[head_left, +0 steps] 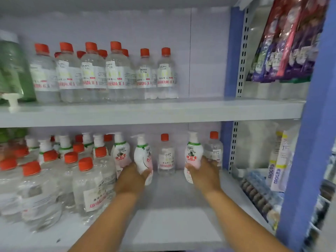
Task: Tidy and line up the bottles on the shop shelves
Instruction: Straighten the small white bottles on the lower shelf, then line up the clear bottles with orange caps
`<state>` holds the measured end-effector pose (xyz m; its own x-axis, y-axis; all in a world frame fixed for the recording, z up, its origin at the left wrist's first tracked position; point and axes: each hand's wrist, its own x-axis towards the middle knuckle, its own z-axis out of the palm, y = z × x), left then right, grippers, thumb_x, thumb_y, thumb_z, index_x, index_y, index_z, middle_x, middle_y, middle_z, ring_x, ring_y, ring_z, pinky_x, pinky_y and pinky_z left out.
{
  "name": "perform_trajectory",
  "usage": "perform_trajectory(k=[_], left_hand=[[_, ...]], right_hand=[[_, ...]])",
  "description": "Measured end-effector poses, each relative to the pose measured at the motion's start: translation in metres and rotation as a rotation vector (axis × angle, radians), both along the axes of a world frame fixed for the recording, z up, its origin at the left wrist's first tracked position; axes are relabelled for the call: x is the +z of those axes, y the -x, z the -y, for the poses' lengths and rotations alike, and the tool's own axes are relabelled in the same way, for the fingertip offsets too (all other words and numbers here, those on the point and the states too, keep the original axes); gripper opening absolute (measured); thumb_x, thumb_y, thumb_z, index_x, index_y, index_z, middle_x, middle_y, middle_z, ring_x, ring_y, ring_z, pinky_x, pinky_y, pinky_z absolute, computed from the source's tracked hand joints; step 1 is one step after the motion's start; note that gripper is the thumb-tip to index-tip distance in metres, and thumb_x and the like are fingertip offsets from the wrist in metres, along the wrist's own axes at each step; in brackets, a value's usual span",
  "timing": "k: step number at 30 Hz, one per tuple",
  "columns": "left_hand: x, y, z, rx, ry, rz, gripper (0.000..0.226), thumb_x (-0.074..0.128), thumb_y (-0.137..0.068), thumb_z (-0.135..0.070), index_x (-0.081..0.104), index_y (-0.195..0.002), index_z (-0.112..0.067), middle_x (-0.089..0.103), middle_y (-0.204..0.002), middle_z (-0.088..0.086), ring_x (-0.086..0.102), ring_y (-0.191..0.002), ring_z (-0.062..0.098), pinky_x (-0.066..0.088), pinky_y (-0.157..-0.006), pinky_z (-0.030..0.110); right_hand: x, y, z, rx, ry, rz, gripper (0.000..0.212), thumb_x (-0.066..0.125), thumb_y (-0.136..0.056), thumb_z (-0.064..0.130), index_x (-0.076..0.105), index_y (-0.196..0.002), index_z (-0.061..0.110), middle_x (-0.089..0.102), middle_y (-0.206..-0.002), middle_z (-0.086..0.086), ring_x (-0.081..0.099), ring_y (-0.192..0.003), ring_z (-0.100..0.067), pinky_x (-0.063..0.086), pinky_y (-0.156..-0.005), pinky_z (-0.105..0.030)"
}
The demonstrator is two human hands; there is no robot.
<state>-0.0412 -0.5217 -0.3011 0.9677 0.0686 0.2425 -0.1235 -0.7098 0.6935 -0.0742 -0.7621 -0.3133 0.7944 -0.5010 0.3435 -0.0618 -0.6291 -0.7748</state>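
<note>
On the lower shelf (172,224) my left hand (130,179) grips a white pump bottle (142,157) with a pink base, tilted a little. My right hand (204,174) grips a second white pump bottle (193,153) that stands upright. Between the two stands a clear red-capped bottle (165,155) near the back wall. Another clear red-capped bottle (213,150) stands just right of my right hand. A third white pump bottle (121,151) is left of my left hand.
Several clear red-capped bottles (54,179) crowd the lower shelf's left side. The upper shelf (145,113) carries a row of the same clear bottles (101,73) and a green pump bottle (12,70). A blue upright (231,51) separates a bay with hanging packets (283,48).
</note>
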Motion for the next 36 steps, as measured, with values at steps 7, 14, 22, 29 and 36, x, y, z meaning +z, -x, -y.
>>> perform_trajectory(k=[7, 14, 22, 29, 36], left_hand=[[-0.011, -0.032, 0.012, -0.048, 0.33, 0.039, 0.021, 0.072, -0.096, -0.023, 0.062, -0.112, -0.014, 0.071, -0.105, 0.002, 0.067, -0.106, 0.027, 0.045, -0.09, 0.032], [-0.021, -0.025, 0.033, -0.042, 0.23, 0.368, 0.023, 0.076, -0.089, -0.025, 0.054, -0.088, -0.019, 0.06, -0.08, -0.002, 0.06, -0.072, 0.016, 0.045, -0.063, 0.032], [-0.022, -0.042, 0.079, -0.26, 0.313, 0.085, 0.054, 0.081, -0.085, -0.033, 0.043, -0.122, -0.035, 0.067, -0.106, -0.013, 0.069, -0.098, 0.013, 0.055, -0.082, 0.032], [-0.022, -0.052, 0.075, -0.248, 0.353, 0.085, 0.064, 0.087, -0.078, -0.036, 0.047, -0.128, -0.03, 0.067, -0.107, -0.016, 0.065, -0.089, -0.003, 0.052, -0.073, 0.01], [-0.015, 0.005, 0.032, -0.337, 0.334, -0.002, 0.072, 0.09, -0.065, -0.043, 0.045, -0.12, -0.045, 0.068, -0.103, -0.023, 0.068, -0.085, -0.009, 0.057, -0.071, 0.021]], right_hand=[[-0.005, -0.034, 0.002, 0.021, 0.115, 0.017, 0.045, 0.067, -0.096, 0.03, 0.051, -0.13, 0.006, 0.055, -0.128, -0.015, 0.056, -0.114, -0.03, 0.045, -0.088, -0.031], [0.002, -0.018, 0.033, -0.449, 0.082, 0.429, 0.055, 0.089, -0.073, 0.027, 0.062, -0.115, 0.003, 0.057, -0.107, -0.019, 0.062, -0.096, -0.041, 0.053, -0.075, -0.042], [-0.011, -0.04, 0.055, -0.372, 0.007, 0.274, 0.091, 0.095, -0.064, 0.042, 0.056, -0.133, -0.003, 0.06, -0.12, -0.028, 0.064, -0.105, -0.046, 0.055, -0.084, -0.051], [-0.008, -0.039, 0.049, -0.272, -0.026, 0.286, 0.057, 0.092, -0.068, 0.031, 0.064, -0.11, 0.005, 0.067, -0.101, -0.016, 0.07, -0.088, -0.034, 0.057, -0.071, -0.038], [0.006, 0.033, 0.031, 0.014, -0.173, 0.043, 0.058, 0.086, -0.054, 0.033, 0.06, -0.104, 0.02, 0.068, -0.103, 0.0, 0.068, -0.094, -0.019, 0.061, -0.076, -0.04]])
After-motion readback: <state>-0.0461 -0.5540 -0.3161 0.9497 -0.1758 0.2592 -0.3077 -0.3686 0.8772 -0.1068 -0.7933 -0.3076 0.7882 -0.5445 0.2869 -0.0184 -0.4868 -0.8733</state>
